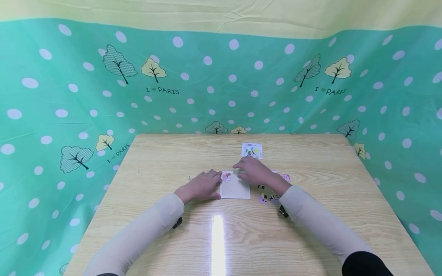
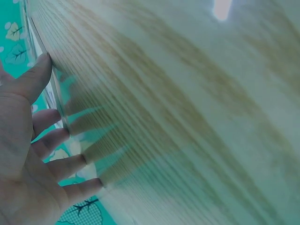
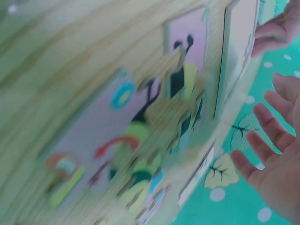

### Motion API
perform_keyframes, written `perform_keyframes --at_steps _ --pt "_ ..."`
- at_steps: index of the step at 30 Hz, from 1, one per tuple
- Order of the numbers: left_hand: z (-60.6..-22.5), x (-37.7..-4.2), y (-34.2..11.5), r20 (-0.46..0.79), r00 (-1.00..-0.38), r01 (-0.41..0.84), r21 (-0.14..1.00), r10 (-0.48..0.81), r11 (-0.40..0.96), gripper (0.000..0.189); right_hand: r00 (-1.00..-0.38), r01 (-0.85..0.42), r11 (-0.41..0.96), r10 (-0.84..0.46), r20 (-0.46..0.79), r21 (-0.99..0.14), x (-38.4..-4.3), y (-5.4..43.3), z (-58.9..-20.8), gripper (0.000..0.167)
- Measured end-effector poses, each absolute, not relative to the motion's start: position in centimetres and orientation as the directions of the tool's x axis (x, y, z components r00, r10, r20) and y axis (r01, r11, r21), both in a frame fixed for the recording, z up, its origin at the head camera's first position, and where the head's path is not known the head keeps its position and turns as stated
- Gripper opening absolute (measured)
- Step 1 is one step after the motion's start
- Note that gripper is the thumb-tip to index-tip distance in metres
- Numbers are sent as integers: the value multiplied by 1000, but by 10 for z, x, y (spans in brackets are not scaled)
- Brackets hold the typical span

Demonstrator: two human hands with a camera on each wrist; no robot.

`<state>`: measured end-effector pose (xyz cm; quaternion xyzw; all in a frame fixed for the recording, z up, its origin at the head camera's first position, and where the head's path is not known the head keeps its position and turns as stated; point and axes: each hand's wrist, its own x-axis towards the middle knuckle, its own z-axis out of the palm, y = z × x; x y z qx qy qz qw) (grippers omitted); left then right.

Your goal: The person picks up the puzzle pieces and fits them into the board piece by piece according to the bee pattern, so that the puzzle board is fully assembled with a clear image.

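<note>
A square white puzzle board lies flat on the table, with one pink jigsaw piece at its upper left corner. My left hand rests along the board's left edge, thumb by the near corner and fingers by the far one. In the left wrist view its fingers are spread and touch the tabletop. Over the board's right side is my right hand, forefinger pointing left. Its fingers look loosely extended in the right wrist view, with nothing held there.
Several loose bee-pattern jigsaw pieces lie right of the board, partly under my right forearm in the head view. Behind my right hand lies a bee picture card. A green dotted cloth rises at the table's back edge.
</note>
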<state>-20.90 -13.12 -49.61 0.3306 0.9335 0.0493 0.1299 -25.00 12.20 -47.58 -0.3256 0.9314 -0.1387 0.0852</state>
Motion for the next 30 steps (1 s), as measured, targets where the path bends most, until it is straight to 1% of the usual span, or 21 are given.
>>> perform_keyframes --at_steps 5,16,18,22,27,30 --pt "-498 -208 -131 -206 -746 603 195 633 774 68 -785 -569 739 -619 -31 -359 -248 145 -476 37" --pt "-500 -207 -133 -216 -746 600 192 630 777 69 -831 -511 764 -557 -2 -393 -239 194 -474 36" --pt "-500 -207 -133 -215 -746 600 191 630 777 69 -841 -500 776 -542 0 -385 -239 201 -475 36" --pt "-500 -208 -134 -210 -747 601 193 631 776 69 -853 -489 807 -522 -12 -331 -240 213 -478 33" --pt "-500 -208 -134 -203 -747 603 195 633 773 69 -846 -516 821 -534 -6 -243 -241 224 -485 30" --pt "-500 -208 -135 -200 -747 604 197 635 772 69 -845 -521 822 -534 3 -231 -240 231 -488 28"
